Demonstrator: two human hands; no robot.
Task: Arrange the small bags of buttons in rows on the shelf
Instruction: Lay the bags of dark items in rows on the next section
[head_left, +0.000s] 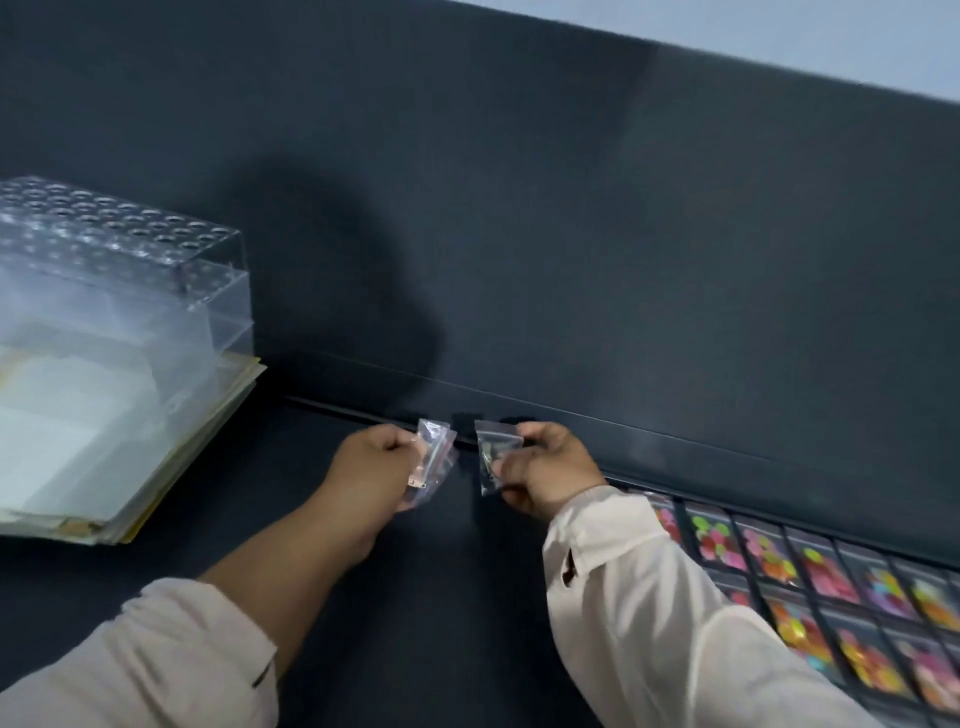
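- Pinkish bag of buttons (435, 460) is hanging pinched in the curled fingers of the left hand (374, 462), over the far part of the shelf (457, 597) and close to the back panel (519, 234).
- Just to its right, the right hand (553, 470) is gripping a dark bag (493, 457) by its right edge. The two bags are sitting near each other but not touching.
- Whether either bag is touching the shelf I cannot tell, as the picture is blurring there.
- Rows of bags (810, 577) with bright buttons are lying flat along the right side of the shelf, edge beside edge, and the top row is running along the foot of the back panel.
- To my eye the step in hand is laying these two down at the left end of that top row.
- Doing it well is calling for each bag to go flat with its sealed edge toward the back panel, squared to its neighbour.
- The dark bag, being nearer the rows, is looking like the one to set first, and the pinkish bag just left of it.
- Thin plastic is likely to slide and curl, so pressing each bag flat with the fingers before letting go is looking wise.
- A clear box (119, 260) on a stack of papers (156, 467) is standing well to the left, leaving bare shelf between.
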